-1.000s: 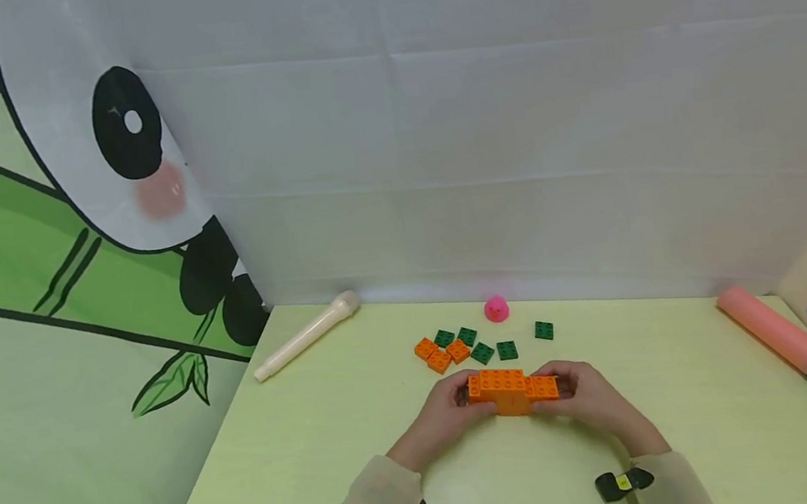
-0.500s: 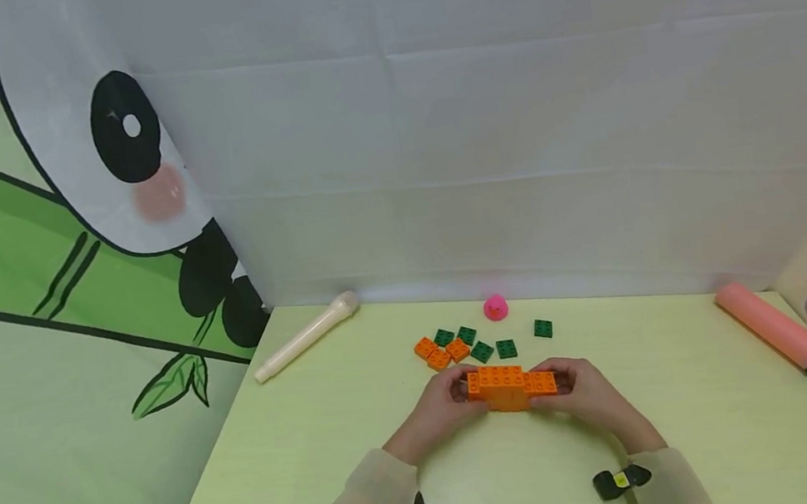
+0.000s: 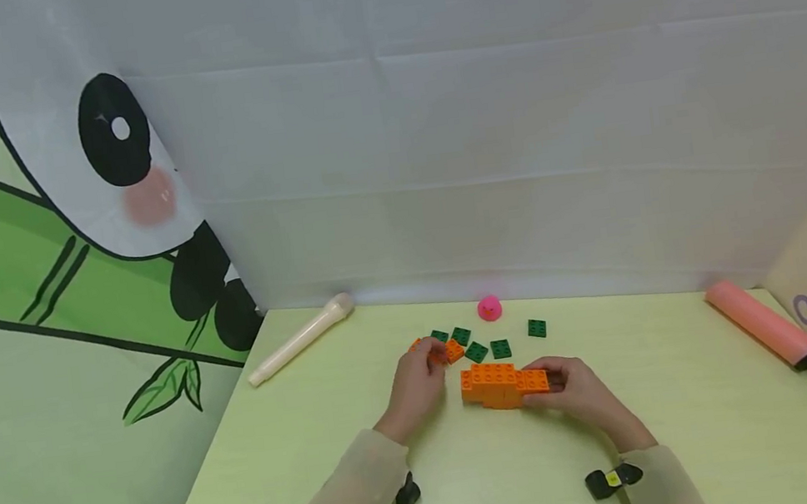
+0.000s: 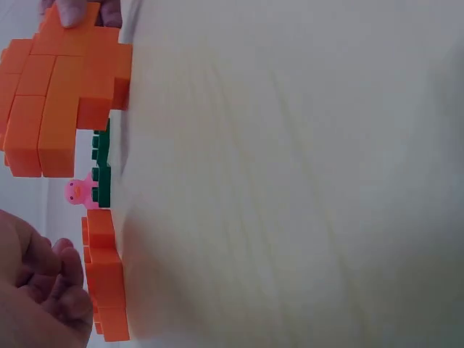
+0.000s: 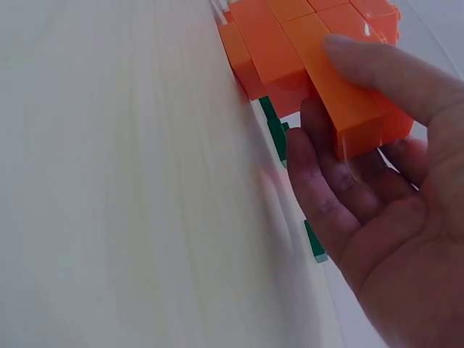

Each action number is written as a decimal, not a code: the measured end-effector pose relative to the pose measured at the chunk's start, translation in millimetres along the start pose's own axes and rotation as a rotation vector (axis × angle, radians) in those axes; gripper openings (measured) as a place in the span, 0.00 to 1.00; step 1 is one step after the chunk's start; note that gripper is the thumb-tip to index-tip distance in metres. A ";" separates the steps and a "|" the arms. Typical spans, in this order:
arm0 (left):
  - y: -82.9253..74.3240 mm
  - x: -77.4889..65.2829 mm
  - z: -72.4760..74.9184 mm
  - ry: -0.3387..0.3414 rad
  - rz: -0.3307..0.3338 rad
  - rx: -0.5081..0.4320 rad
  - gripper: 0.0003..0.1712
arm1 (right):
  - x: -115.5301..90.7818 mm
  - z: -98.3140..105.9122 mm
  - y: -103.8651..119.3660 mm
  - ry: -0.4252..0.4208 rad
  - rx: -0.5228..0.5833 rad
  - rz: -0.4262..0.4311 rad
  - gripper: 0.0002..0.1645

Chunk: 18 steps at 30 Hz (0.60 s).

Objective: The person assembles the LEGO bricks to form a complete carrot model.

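Sleeves point(image 3: 343, 495): pale, one on each forearm, with a small black device point(image 3: 613, 480) by each cuff.
Bench point(image 3: 491, 476): pale yellow-green, beneath arms and bricks.
Right grip point(image 3: 580, 394): pinching the build's narrow right end, thumb on one face, fingers curled at the other side.
Build point(image 3: 495, 385): many orange bricks joined in steps, nearer than the loose ones; whether it touches the bench I cannot tell.
Tube point(image 3: 764, 325): pink, black-handled, slanting along the right side.
Left grip point(image 3: 414, 383): apart from the build, fingers bent at the loose orange bricks; whether they pinch one I cannot tell.
Orange bricks point(image 3: 454, 351): a loose cluster, partly hidden by the left fingers.
Green bricks point(image 3: 476, 351): five, four near the orange cluster, one off to the right.
Stick point(image 3: 301, 340): pale, slanting at the far left corner.
Duck point(image 3: 489, 308): pink, beyond the green bricks, near the far edge.
Cloth point(image 3: 482, 150): pale grey, creased, upright behind the bench.
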<state>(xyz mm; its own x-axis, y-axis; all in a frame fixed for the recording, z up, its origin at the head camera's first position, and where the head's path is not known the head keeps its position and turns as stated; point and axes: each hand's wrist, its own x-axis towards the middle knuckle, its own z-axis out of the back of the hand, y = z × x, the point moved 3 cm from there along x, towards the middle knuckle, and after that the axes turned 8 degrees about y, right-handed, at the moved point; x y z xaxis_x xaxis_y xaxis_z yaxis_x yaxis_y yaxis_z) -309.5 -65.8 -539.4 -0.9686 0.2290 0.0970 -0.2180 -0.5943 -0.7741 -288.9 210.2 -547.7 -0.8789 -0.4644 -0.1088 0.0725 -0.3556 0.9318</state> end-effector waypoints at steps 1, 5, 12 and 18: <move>-0.8 2.6 1.4 -0.020 -0.008 0.044 0.15 | -0.1 -0.1 0.2 -0.002 -0.001 -0.001 0.28; -3.7 15.3 2.4 -0.026 -0.039 0.266 0.13 | -0.2 -0.1 0.3 -0.013 -0.015 0.000 0.27; -5.1 30.4 -3.6 0.031 -0.049 0.532 0.21 | 0.9 0.7 -2.6 -0.014 -0.014 0.021 0.27; -3.8 35.4 -8.8 0.065 -0.017 0.597 0.21 | 1.4 0.9 -2.9 -0.026 -0.014 0.001 0.27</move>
<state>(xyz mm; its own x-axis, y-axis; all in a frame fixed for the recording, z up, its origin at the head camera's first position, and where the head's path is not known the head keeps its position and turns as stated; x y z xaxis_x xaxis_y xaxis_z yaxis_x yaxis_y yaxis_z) -341.9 -48.7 -538.5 -0.9593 0.2773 0.0534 -0.2808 -0.9162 -0.2858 -290.8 211.4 -550.2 -0.8906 -0.4439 -0.0987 0.0801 -0.3669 0.9268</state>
